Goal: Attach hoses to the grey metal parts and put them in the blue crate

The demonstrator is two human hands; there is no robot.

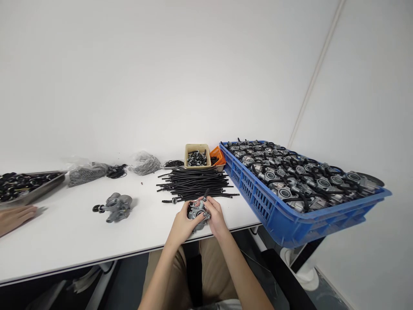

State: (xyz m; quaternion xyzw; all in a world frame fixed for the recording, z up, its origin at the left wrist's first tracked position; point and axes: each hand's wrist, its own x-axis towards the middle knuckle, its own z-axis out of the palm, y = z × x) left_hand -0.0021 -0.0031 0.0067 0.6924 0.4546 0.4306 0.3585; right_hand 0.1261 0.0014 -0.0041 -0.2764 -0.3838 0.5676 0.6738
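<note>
A grey metal carburetor [197,212] is held between my two hands at the table's front edge. My left hand [181,224] grips its left side, with the thumb lying across the front. Around the right side wrap the fingers of my right hand [217,215], close to a short black piece that sticks up from the top. Just behind my hands lies a pile of black rubber hoses [196,183]. One hose with a pale fitting [174,200] lies at the pile's near left. A second carburetor [116,206] rests on the table to the left.
A blue crate [274,221] full of carburetors with hoses stands at the right, overhanging the table's edge. Behind the hoses are a cream bin [197,146] of small parts and an orange basket [218,154]. Bagged parts [145,162], a metal tray [38,189] and another person's hand [17,218] are left.
</note>
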